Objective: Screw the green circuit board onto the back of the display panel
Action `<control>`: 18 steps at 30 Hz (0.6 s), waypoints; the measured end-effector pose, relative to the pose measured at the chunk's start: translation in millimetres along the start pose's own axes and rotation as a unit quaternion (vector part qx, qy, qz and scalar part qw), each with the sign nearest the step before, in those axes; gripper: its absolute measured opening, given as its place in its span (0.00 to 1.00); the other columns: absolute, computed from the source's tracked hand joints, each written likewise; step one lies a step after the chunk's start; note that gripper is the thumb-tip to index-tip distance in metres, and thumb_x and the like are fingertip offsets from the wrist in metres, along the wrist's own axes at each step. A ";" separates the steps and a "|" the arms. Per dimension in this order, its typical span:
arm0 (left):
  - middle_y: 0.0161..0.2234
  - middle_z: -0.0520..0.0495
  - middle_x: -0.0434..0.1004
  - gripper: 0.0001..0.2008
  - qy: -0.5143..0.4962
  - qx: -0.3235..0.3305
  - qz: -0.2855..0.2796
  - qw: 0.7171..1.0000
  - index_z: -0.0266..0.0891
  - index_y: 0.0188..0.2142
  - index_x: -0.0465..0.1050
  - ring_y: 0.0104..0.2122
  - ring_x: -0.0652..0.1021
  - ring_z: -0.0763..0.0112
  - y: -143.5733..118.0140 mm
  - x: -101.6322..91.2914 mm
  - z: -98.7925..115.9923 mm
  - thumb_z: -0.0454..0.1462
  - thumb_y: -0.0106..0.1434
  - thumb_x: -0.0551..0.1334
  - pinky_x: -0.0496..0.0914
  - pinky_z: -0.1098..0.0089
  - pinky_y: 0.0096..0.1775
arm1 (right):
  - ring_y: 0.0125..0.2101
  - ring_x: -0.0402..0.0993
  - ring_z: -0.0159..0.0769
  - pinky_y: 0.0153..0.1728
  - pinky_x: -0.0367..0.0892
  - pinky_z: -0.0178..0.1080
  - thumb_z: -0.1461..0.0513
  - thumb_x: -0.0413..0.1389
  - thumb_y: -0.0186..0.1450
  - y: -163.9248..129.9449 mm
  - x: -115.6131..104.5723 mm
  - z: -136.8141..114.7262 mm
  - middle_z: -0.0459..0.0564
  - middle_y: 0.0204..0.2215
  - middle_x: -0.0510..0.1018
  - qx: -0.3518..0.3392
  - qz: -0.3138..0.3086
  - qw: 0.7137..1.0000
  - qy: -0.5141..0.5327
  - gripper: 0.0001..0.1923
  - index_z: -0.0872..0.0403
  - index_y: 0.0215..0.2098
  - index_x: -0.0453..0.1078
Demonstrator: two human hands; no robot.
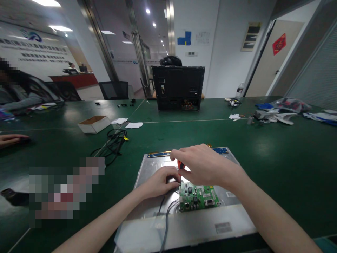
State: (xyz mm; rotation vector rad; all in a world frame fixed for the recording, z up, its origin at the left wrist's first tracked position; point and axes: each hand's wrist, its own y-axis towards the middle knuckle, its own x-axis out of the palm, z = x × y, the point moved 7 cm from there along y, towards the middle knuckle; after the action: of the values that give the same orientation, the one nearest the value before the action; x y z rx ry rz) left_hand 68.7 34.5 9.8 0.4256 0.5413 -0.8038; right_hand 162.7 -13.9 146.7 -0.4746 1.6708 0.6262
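A grey metal monitor back panel (pixel 223 218) lies flat on the green table in front of me. A small green circuit board (pixel 199 198) sits on it, with grey cables (pixel 166 211) running off toward me. My right hand (pixel 204 163) is closed around the red handle of a screwdriver (pixel 180 165), held upright over the board's upper left corner. Beside the screwdriver's tip, my left hand (pixel 162 182) rests on the panel with its fingers curled. A blue strip board (pixel 220 150) runs along the panel's far edge.
A black computer case (pixel 178 88) stands at the far middle. An open cardboard box (pixel 94 123), a coil of black cable (pixel 113 142) and paper scraps lie at the left. Loose parts and bags (pixel 279 114) lie at the far right. Another person's hand (pixel 12 139) rests at the left edge.
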 end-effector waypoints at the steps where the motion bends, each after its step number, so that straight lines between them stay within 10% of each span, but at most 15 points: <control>1: 0.32 0.49 0.78 0.02 -0.003 0.003 0.003 1.000 0.37 0.31 0.75 0.34 0.76 0.65 -0.1 -0.6 1.8 0.30 0.58 0.63 0.69 0.69 0.39 | 0.30 0.74 0.35 0.23 0.50 0.35 0.61 0.56 0.66 0.6 0.2 1.1 0.48 0.35 0.80 0.004 0.001 1.000 -0.005 0.07 0.53 0.43 0.68; 18: 0.33 0.49 0.79 0.02 0.003 0.006 -0.004 1.000 0.37 0.33 0.75 0.35 0.76 0.65 -0.4 0.8 -3.6 0.32 0.59 0.64 0.70 0.68 0.41 | 0.26 0.73 0.35 0.21 0.46 0.36 0.58 0.56 0.66 -0.1 -0.4 4.6 0.47 0.30 0.81 0.021 0.014 0.999 -0.022 0.08 0.54 0.41 0.69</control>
State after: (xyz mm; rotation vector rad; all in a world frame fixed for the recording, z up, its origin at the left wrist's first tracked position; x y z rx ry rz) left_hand 67.8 35.7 6.5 0.4374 0.5440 -0.8132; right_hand 166.4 -11.0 146.5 -0.4040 1.6475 0.6173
